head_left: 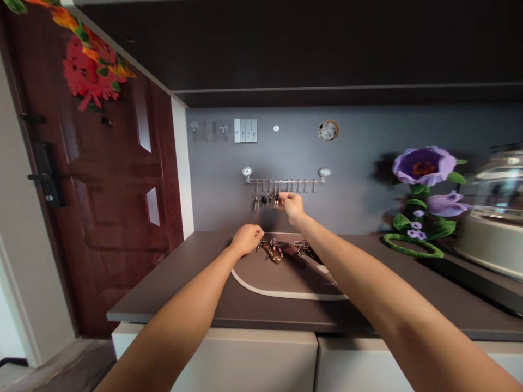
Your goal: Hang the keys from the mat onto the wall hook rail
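Observation:
My right hand (pixel 292 207) is raised to the wall rack, its fingers pinched on a bunch of keys (pixel 277 201) at one of the hooks. Several other key bunches (pixel 256 202) hang to its left on the metal hook rail (pixel 286 181). Low over the counter mat (pixel 261 280), my left hand (pixel 246 239) is closed, with a small key (pixel 258 247) at its fingertips. Beside it on the mat lies a pile of keys with key rings, including a brown patterned key fob (pixel 271 253) and a dark red tag (pixel 291 250). My right forearm hides part of the pile.
A dark cabinet (pixel 310 49) overhangs the counter (pixel 171 283). To the right stand purple artificial flowers (pixel 425 166), a black flat object (pixel 474 286) and a clear-topped appliance (pixel 494 234). Left is a dark red door (pixel 122 218). Bare hooks (pixel 305 188) line the rail's right half.

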Demonstrator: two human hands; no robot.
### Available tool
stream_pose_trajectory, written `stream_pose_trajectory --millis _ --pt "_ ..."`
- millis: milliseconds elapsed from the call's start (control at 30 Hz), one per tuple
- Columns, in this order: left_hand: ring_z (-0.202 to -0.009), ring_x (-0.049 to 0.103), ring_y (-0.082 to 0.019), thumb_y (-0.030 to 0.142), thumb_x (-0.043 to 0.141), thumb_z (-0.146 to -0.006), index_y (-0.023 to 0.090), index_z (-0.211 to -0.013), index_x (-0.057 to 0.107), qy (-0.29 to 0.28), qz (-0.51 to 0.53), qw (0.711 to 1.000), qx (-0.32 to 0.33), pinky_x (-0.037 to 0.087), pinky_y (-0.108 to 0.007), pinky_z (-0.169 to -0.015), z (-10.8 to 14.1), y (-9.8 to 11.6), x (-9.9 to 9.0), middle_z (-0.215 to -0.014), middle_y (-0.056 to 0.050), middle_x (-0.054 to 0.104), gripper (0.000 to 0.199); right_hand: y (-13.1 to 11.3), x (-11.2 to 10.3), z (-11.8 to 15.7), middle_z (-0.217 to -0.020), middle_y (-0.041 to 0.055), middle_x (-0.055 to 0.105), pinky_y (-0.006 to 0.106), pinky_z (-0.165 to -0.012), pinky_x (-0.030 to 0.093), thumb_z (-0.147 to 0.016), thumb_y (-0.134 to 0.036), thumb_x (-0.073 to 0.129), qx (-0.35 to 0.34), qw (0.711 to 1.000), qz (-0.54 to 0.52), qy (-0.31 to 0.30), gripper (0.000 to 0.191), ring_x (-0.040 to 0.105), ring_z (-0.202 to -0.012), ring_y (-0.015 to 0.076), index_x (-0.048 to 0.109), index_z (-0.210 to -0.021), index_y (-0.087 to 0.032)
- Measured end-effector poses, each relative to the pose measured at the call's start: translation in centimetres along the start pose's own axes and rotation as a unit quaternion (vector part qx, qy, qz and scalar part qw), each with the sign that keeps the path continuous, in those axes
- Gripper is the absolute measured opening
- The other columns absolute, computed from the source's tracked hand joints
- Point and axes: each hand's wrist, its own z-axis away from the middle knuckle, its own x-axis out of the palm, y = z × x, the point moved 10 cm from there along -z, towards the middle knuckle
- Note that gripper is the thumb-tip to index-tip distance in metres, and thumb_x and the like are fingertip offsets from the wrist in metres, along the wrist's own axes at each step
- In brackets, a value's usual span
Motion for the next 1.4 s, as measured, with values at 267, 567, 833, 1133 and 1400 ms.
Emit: stream_pose_trajectory --millis 267,567,833,1133,1400 --pt "-0.070 0.056 -0.015 0.030 0.038 -0.083 0.017 -0.077 0.065 -0.012 -0.039 0.999 0.008 0.035 -0.024 -0.063 -0.1 0.0 0.0 -0.076 -0.006 0.065 0.030 0.6 0.5 -2.1 -0.054 -0.0018 0.054 0.019 -0.047 0.047 -0.078 -0.013 0.049 0.033 0.997 -0.016 0.066 0.014 0.054 -0.046 0.0066 0.050 -0.065 -0.013" --pt "-0.075 0.058 -0.016 0.031 0.039 -0.083 0.018 -0.080 0.066 -0.009 -0.049 0.999 0.002 0.038 -0.024 -0.066 -0.2 -0.1 -0.3 -0.080 -0.007 0.066 0.030 1.7 0.1 -2.6 -0.055 -0.0006 0.055 0.019 -0.047 0.049 -0.076 -0.014 0.051 0.064 0.993 -0.015 0.095 0.012 0.056 -0.050 0.0077 0.050 -0.064 -0.013" --pt "-0.076 0.058 -0.017 0.031 0.039 -0.083 0.018 -0.078 0.065 -0.013 -0.052 0.998 -0.016 0.038 -0.025 -0.067 -0.2 -0.6 -0.4 -0.079 -0.008 0.066 0.030 2.8 0.1 -2.4 -0.053 -0.0011 0.054 0.018 -0.048 0.049 -0.075 -0.014 0.052 0.066 0.995 -0.002 0.075 0.009 0.055 -0.051 0.0067 0.052 -0.066 -0.013" --pt "-0.078 0.058 -0.017 0.029 0.040 -0.083 0.018 -0.079 0.065 -0.023 -0.057 0.998 -0.022 0.038 -0.025 -0.068 -0.3 -1.0 -0.3 -0.082 -0.008 0.066 0.028 2.8 0.0 -2.0 -0.054 -0.0025 0.053 0.017 -0.049 0.046 -0.074 -0.012 0.053 0.052 0.997 0.013 0.057 0.011 0.050 -0.047 0.0043 0.051 -0.063 -0.013" --pt "-0.078 0.058 -0.017 0.029 0.040 -0.083 0.018 -0.079 0.065 -0.018 -0.045 0.998 -0.028 0.038 -0.025 -0.069 -0.2 -1.4 -0.4 -0.082 -0.008 0.066 0.027 2.8 -0.1 -1.2 -0.058 -0.0003 0.055 0.021 -0.055 0.048 -0.073 -0.003 0.045 0.091 0.994 0.067 0.014 0.015 0.052 -0.051 0.0053 0.052 -0.064 -0.013"
